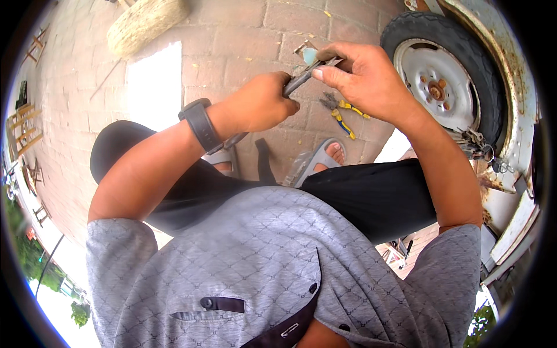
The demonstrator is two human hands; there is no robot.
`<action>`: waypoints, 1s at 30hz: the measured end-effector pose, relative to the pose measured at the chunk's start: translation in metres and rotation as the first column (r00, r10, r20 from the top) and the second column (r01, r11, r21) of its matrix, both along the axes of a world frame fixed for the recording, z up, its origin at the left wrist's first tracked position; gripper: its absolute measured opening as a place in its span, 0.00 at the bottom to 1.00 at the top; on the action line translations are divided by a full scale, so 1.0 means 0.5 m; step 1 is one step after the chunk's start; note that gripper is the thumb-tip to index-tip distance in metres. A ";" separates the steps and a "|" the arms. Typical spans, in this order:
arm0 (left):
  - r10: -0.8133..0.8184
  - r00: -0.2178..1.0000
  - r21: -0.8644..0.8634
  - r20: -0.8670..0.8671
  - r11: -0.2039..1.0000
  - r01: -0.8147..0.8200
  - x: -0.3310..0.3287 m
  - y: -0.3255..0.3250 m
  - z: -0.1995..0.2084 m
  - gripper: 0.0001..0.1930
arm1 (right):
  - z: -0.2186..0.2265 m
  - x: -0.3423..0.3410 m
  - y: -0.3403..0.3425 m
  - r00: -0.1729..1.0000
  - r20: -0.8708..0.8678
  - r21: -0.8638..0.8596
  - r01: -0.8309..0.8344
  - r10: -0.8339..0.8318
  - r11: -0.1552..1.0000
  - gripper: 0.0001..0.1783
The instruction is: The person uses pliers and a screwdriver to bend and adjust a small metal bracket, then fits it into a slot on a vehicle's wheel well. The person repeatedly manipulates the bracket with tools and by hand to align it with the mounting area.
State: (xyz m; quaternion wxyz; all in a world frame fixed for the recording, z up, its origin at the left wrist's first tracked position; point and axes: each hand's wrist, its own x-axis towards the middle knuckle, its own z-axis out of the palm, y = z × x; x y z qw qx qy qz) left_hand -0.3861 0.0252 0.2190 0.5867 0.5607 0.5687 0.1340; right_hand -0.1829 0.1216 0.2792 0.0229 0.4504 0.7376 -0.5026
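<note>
My left hand (255, 103), with a dark watch on its wrist, is closed round a long dark grey rod-like piece (300, 80). The piece slants up to the right, and its lower end comes out below my left fist. At the upper end, my right hand (366, 75) pinches it between thumb and fingers. Something thin and flat shows at that tip, too small to make out. Below my right hand, pliers (337, 115) with yellow and blue handles lie on the brick paving. A small pale blue piece (309, 55) is just beyond the tip.
To the right stands a rusty vehicle body (513, 87) with a wheel (435, 87) on a white rim. A bunch of keys (477, 145) hangs beside the tyre. A pale log-like block (145, 26) lies at the far left. My sandalled feet (322, 159) rest on the paving.
</note>
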 end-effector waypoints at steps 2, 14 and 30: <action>0.072 0.992 -0.120 0.106 0.991 -0.059 0.003 0.002 0.012 0.16 | -0.030 0.008 0.009 0.990 -0.138 0.060 0.051 -0.042 0.997 0.26; 0.571 0.337 -0.503 0.748 0.820 -0.275 -0.055 0.075 0.013 0.24 | -0.014 -0.016 -0.059 0.985 -0.130 -0.507 0.036 -0.117 0.861 0.28; 0.669 0.177 -0.532 0.722 0.699 -0.478 -0.025 0.090 0.035 0.24 | -0.026 -0.053 -0.086 0.982 -0.163 -0.154 0.069 -0.094 0.986 0.08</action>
